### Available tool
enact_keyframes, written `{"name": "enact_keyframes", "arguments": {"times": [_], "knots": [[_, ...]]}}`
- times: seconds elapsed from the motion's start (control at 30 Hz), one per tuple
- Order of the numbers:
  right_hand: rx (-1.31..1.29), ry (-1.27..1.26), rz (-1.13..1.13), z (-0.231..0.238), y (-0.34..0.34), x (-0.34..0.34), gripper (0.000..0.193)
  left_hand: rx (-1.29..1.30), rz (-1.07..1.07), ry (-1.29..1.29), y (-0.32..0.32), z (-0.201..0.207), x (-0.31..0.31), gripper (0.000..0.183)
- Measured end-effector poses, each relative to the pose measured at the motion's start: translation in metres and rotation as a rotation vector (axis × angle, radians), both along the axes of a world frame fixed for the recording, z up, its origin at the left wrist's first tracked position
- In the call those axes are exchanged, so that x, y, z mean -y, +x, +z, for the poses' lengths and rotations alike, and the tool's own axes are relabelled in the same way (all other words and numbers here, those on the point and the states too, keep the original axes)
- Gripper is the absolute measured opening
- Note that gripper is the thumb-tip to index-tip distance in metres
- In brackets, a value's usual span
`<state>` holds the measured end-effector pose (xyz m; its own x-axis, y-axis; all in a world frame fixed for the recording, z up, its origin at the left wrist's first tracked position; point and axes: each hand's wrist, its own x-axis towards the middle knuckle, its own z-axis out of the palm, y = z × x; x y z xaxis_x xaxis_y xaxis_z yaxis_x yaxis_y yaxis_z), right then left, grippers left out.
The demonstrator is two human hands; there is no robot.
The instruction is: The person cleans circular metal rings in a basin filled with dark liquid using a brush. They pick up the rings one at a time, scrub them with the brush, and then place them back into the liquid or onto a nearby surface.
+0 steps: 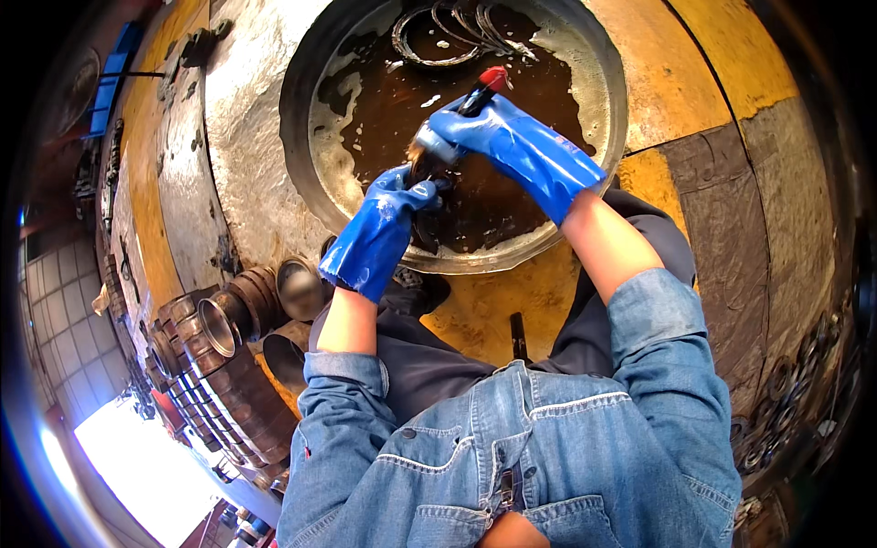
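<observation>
Both my hands wear long blue rubber gloves over a wide round metal basin [614, 68] of brown, foamy liquid. My right hand [489, 132] is closed round a brush [494, 79] with a black handle and a red end. The brush's light bristles point down-left and meet a dark part [426, 173] at my left hand. My left hand [382, 215] is closed on that dark, wet part, its thumb pressed to the near side. Fingers and the brush hide most of its shape. Several thin metal rings [437, 50] lie in the liquid at the basin's far side.
Left of my knee, several rusty metal rings and cylinders [217, 324] are stacked close to the basin. Worn yellow and grey floor plates [658, 73] surround it. More dark rings [776, 384] lie at the far right. A blue object [111, 82] stands at the upper left.
</observation>
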<state>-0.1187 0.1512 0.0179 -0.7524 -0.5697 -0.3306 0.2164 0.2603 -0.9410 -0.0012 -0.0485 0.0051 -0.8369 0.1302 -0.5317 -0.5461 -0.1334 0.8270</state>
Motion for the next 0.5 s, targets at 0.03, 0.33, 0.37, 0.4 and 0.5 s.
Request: {"name": "enact_keyframes", "arguments": {"times": [0.03,0.33,0.37,0.4,0.5], "knots": [[0.034,0.028,-0.038,-0.002,-0.005,-0.014,0.026,0.029,0.015,0.039,-0.002,-0.001,-0.001,0.036],[0.064,0.540,-0.274,-0.020,-0.008,-0.054,0.047,0.177,-0.217,-0.055,-0.017,0.011,-0.023,0.030],[-0.012,0.476,-0.308,0.000,0.000,-0.059,0.042,0.144,-0.155,-0.033,-0.018,0.003,-0.026,0.031],[-0.057,0.423,-0.338,0.008,0.004,-0.063,0.041,0.110,-0.093,-0.012,-0.019,-0.006,-0.031,0.033],[-0.102,0.392,-0.430,0.005,0.008,-0.087,0.037,-0.043,0.012,0.194,-0.020,-0.001,-0.043,0.042]]}}
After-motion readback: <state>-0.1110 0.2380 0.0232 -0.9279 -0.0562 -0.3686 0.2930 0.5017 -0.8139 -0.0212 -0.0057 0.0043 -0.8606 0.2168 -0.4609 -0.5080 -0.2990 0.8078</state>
